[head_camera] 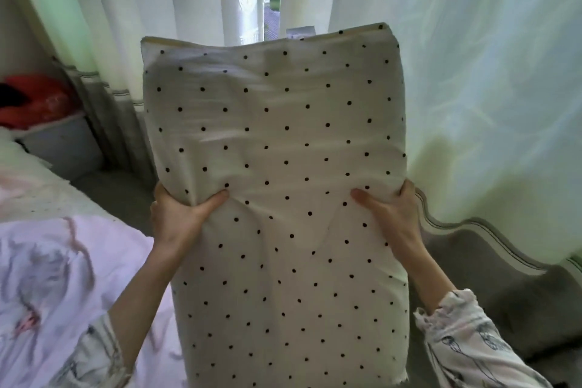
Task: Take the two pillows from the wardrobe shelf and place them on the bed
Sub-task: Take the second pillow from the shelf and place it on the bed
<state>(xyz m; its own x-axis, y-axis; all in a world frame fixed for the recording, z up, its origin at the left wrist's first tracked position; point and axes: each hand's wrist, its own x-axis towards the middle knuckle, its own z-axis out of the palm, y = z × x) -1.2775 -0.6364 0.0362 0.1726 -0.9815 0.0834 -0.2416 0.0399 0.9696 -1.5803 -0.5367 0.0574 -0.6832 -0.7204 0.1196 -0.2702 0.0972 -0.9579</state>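
Pale sheer curtains (472, 72) fill the background from ten o'clock round to three o'clock, parted at twelve o'clock on a sliver of outdoor view; grey carpeted floor (519, 309) lies at four o'clock. Item one: white rectangular pillow in black-dotted cotton cover (277, 167), held upright and lengthwise at centre, clear of any surface, a small label at its top edge. Left hand (179, 217) at eight o'clock of the pillow, thumb pressed into the front face, fingers wrapped behind the side edge and gripping it. Right hand (390, 217) at four o'clock, thumb likewise on the front, fingers curled round the opposite edge. Patterned cuffed sleeves on both forearms. Item two: bed with pink-and-white floral quilt (56, 277), at eight o'clock, near the pillow but not touching it. Item three: red bundle on a grey box (34, 100), at nine o'clock. No second pillow or wardrobe in view. Judged risks: both grips sit low on the sides, so the tall upper half may flop forward or brush the curtains; the loose cover may slide over its filling; the raised pillow blocks sight of the landing spot.
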